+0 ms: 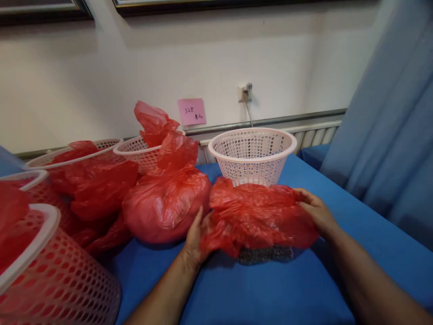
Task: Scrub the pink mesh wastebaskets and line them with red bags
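Note:
A crumpled red plastic bag (260, 212) is stretched between my two hands above the blue table. My left hand (198, 234) grips its left side, the fingers partly hidden by the plastic. On the right, my right hand (314, 210) pinches the bag's edge between thumb and fingers. Under the bag's front edge a dark, speckled bundle (265, 254) lies on the table, mostly covered; its kind I cannot make out. Just behind the bag stands a pale pink perforated basket (253, 158). A filled red plastic bag (167, 203) sits beside my left hand.
More perforated baskets with red bags stand at the left, the nearest basket (61, 275) at the front left. A pink note (191, 111) and a socket (245, 94) are on the wall. A blue curtain (382, 113) hangs at the right of the blue table (365, 234).

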Demonstrator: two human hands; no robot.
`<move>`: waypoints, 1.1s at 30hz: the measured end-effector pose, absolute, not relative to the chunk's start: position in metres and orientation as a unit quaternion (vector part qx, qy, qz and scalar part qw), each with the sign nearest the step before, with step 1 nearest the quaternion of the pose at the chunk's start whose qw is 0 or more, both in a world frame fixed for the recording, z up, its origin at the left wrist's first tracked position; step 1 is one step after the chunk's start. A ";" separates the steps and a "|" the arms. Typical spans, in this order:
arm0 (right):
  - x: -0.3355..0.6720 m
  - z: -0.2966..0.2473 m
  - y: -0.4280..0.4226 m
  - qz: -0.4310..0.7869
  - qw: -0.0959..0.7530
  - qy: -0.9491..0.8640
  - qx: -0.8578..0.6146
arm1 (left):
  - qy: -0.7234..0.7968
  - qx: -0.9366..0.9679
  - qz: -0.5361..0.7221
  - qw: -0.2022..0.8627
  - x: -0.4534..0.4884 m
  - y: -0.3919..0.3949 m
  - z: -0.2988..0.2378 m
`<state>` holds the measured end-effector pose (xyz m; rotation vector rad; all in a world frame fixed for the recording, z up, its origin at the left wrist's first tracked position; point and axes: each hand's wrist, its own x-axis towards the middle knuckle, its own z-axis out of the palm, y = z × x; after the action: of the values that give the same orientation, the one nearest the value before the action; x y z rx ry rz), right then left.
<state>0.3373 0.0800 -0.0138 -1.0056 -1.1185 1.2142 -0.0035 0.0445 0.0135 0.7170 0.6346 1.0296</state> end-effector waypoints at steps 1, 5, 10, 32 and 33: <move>0.347 -0.017 0.082 0.494 0.578 -0.469 -0.450 | 0.276 0.312 0.475 0.775 -0.005 0.045 0.013; 0.363 -0.032 0.083 0.454 0.561 -0.485 -0.494 | 0.237 0.299 0.467 0.797 0.001 0.039 0.010; 0.352 -0.047 0.081 0.412 0.514 -0.560 -0.503 | 0.286 0.379 0.452 0.755 0.017 0.025 0.012; 0.422 -0.055 0.085 0.088 0.372 -0.549 -0.743 | 0.399 0.321 0.620 0.594 -0.036 0.032 0.050; 0.416 -0.045 0.080 0.019 0.392 -0.550 -0.737 | 0.409 0.338 0.607 0.591 -0.033 0.032 0.048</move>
<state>0.4161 0.0801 -0.0455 -1.8725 -1.3959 0.0481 -0.0330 0.0325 0.0479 0.7859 0.9523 1.4124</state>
